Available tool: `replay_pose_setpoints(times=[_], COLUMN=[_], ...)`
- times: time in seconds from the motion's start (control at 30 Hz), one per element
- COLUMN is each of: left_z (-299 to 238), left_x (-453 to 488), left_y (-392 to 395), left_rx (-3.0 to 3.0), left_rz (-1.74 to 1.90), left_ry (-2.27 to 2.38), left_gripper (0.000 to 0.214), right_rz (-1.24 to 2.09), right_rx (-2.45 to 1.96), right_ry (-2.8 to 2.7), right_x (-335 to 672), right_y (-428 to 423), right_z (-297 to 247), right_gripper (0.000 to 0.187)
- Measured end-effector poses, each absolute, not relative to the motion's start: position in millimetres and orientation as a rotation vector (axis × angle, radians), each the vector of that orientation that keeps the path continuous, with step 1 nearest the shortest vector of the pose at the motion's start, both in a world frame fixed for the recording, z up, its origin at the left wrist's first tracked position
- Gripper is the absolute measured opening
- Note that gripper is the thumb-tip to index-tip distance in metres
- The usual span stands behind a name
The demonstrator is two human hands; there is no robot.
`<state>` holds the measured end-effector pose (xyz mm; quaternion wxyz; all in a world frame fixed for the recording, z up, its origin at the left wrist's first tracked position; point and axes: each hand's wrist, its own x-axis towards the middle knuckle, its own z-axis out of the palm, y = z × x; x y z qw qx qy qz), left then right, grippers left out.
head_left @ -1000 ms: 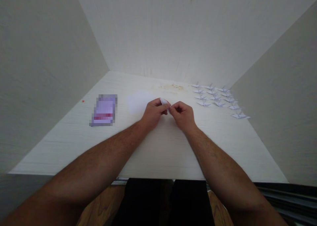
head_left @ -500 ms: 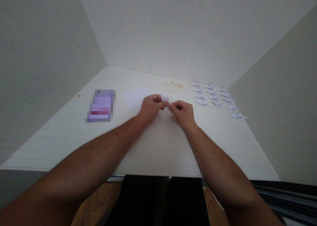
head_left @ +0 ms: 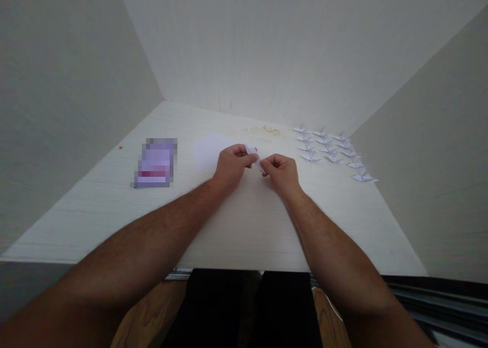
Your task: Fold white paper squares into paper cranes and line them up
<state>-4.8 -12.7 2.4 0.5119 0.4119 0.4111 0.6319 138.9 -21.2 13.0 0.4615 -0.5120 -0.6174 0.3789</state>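
Observation:
A small folded piece of white paper [head_left: 252,151] is held between my two hands above the middle of the table. My left hand [head_left: 233,166] pinches its upper left part between thumb and fingers. On the lower right end, my right hand [head_left: 280,172] grips the paper with thumb and fingertips. The fingers hide much of the folds. Just left of my left hand lies a pale sheet of paper [head_left: 208,150] flat on the table. Several white folded paper cranes [head_left: 326,149] stand in rows at the back right, beyond my right hand.
The white table [head_left: 244,226] is bounded by pale walls at the back, left and right. A pixelated purple rectangular object [head_left: 155,160] lies at the left, and a tiny red bit [head_left: 121,147] is farther left. Brownish stains [head_left: 265,130] mark the table's back.
The hands have barely moved. A little more of the folded paper shows between my fingers, and my right hand has shifted very slightly.

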Motion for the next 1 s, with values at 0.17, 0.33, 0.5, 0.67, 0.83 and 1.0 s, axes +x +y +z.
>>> replay_pose_setpoints(times=[0.17,0.33,0.5,0.67,0.83,1.0], left_z=[8,9,7,3,-1,1], left_x=[-6,-7,-9,-9,-10,-10], left_y=[-17,-20,-21,-22,-19,-22], left_rx=[0.870,0.863,0.917,1.068,1.216,1.326], left_rz=[1.530,1.496,1.418,1.353,1.391,1.460], left_ry=[0.950,0.987,0.950,1.003,1.103,1.200], left_gripper=[0.031,0.043,0.035,0.028,0.021,0.023], right_rz=[0.992,0.997,0.960,0.941,0.968,0.907], right_rx=[-1.199,-1.170,-1.127,-1.112,-1.099,-1.093], right_ry=[-1.473,-1.451,-1.383,-1.304,-1.225,-1.343], right_x=[141,140,139,138,135,133], right_y=[-20,-20,-19,-17,-17,-21], right_z=[9,8,8,9,9,8], right_gripper=[0.023,0.022,0.019,0.020,0.026,0.019])
